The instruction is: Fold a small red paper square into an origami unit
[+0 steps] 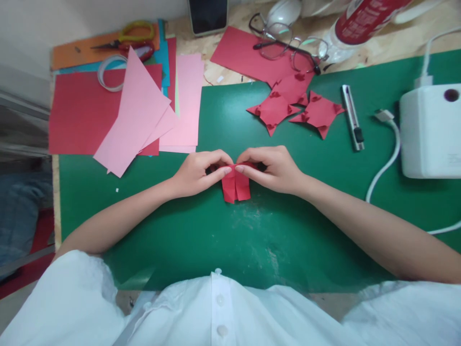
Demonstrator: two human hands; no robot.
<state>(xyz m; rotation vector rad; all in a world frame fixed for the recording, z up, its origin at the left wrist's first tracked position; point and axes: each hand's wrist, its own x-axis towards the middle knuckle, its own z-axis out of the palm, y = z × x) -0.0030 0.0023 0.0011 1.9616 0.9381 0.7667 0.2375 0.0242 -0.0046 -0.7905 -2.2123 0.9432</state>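
A small piece of folded red paper (236,188) is held upright just over the green mat (173,235), with a slit or seam down its middle. My left hand (201,172) pinches its upper left edge between thumb and fingers. On the other side, my right hand (272,168) grips the upper right edge the same way, and the two thumbs almost meet. The fingertips behind the paper are hidden. Beyond my hands lie red folded-paper stars (274,111) with curled points, partly overlapping.
At the back left are pink sheets (139,115), red paper (82,110), a tape roll (108,79) and scissors (135,36). Toward the right lie a utility knife (353,117), a white charger (430,139) and its cable (387,168). Glasses (288,45), a phone (208,15) and a bottle (355,29) stand behind.
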